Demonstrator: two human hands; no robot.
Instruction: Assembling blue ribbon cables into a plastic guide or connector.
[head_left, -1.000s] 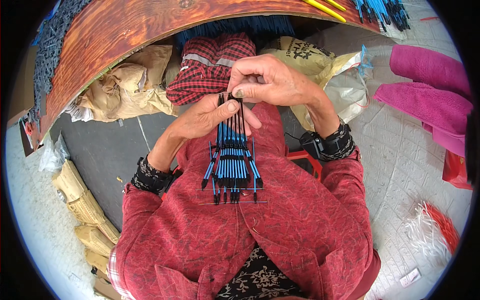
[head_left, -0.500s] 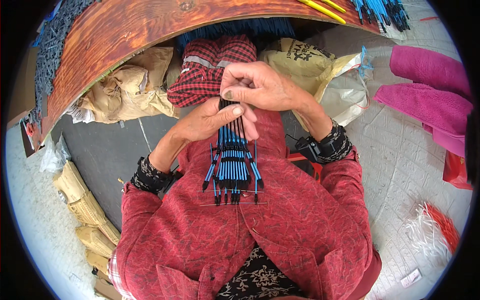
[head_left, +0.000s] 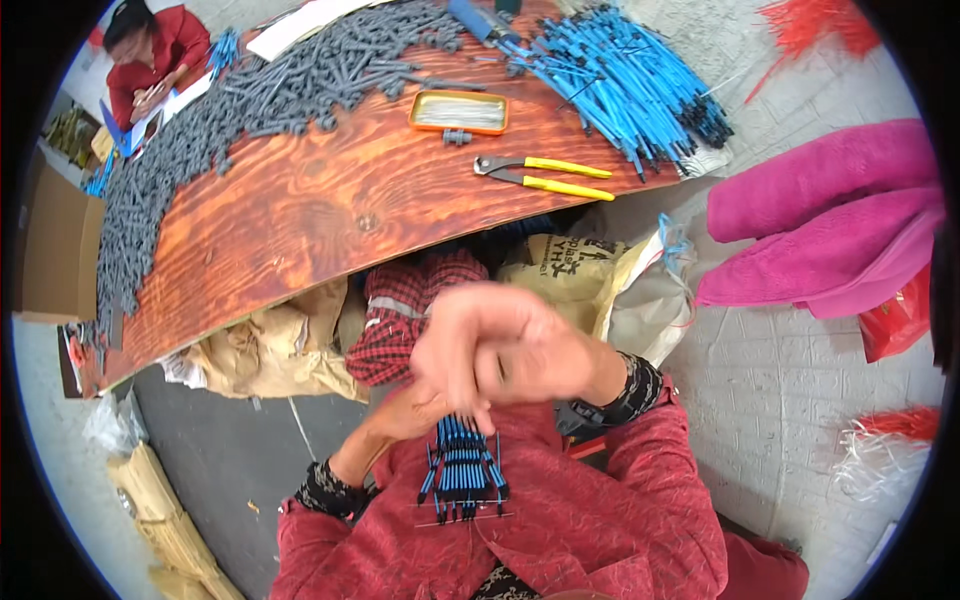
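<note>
Left hand (head_left: 412,413) closes round the top of the blue tube frame (head_left: 463,472) over the lap (head_left: 535,455), right hand (head_left: 505,345) curls above, hold unclear; the frame looks light, bendy, best gripped there.

black lettering (head_left: 570,256) on a pale yellow sack (head_left: 535,274)

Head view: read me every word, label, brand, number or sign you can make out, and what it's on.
Pale yellow sack under the table: large dark lettering, partly creased; I won't copy the wording.
Blue-and-black rod piece: no lettering visible.
Yellow-handled pliers: no readable marks.
Elsewhere: nothing I can read.
</note>
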